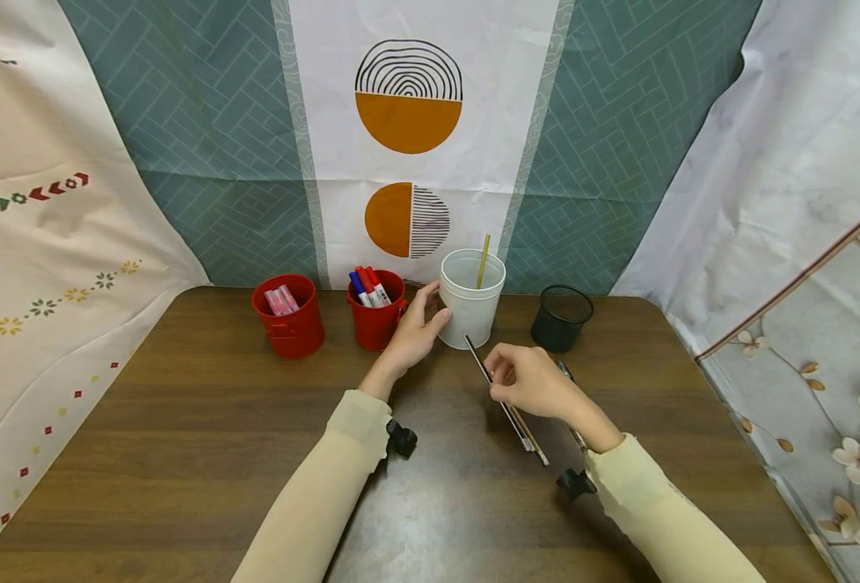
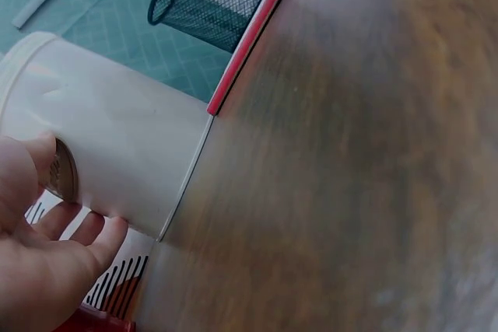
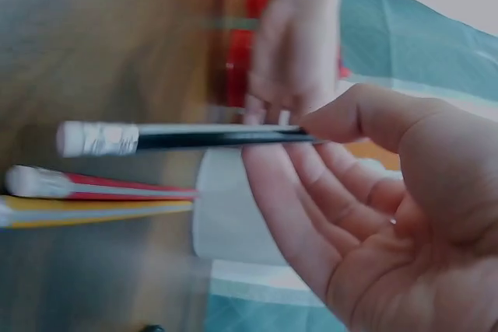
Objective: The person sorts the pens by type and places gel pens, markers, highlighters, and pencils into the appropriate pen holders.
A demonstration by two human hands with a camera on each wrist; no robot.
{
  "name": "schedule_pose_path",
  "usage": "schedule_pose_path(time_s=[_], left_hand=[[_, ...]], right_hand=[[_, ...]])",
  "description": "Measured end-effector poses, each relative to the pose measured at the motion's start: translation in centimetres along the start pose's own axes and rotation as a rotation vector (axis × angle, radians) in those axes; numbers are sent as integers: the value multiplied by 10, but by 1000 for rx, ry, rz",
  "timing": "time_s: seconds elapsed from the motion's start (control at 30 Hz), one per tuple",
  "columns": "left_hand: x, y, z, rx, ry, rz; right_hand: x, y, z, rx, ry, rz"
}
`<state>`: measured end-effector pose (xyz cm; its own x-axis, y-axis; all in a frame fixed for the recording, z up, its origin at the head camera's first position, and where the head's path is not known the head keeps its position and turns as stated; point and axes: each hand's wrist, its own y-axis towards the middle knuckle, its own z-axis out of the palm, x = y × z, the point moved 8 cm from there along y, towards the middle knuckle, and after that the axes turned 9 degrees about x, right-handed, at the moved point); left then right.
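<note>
My left hand [image 1: 421, 324] grips the left side of a white bucket [image 1: 470, 312], its thumb at a brown oval label [image 2: 64, 170] and the fingers around the side. A yellow pencil [image 1: 483, 263] stands in the bucket, its end above the rim. In front of the bucket, my right hand [image 1: 532, 382] pinches a black pencil [image 3: 210, 138] between thumb and fingers, its white eraser end pointing away from the palm. Beneath that hand are a red pencil [image 3: 124, 186] and a yellow-striped pencil [image 3: 93, 211], both with eraser ends.
Left of the white bucket stands a red bucket [image 1: 375, 325] with red and blue markers [image 1: 372, 287]. Farther left, another red bucket [image 1: 295, 332] holds pink-and-white items [image 1: 281, 300]. A black mesh cup [image 1: 561, 324] stands to the right on the brown table [image 1: 204, 453]. Patterned cloth hangs behind.
</note>
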<state>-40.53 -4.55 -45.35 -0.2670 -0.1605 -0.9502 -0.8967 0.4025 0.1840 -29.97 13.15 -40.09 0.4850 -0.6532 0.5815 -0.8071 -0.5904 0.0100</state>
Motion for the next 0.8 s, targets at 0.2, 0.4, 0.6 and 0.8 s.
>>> schedule_pose_path(time_s=[0.2, 0.4, 0.6, 0.8], left_hand=[[0, 0, 0, -2, -8, 9], [-1, 1, 1, -3, -16, 26], [0, 1, 1, 3, -13, 13], [0, 0, 0, 1, -7, 3]], right_hand=[[3, 2, -20, -2, 191, -14], [6, 4, -43, -66, 341, -22], [9, 8, -71, -188, 416, -46], [9, 14, -100, -283, 463, -76]])
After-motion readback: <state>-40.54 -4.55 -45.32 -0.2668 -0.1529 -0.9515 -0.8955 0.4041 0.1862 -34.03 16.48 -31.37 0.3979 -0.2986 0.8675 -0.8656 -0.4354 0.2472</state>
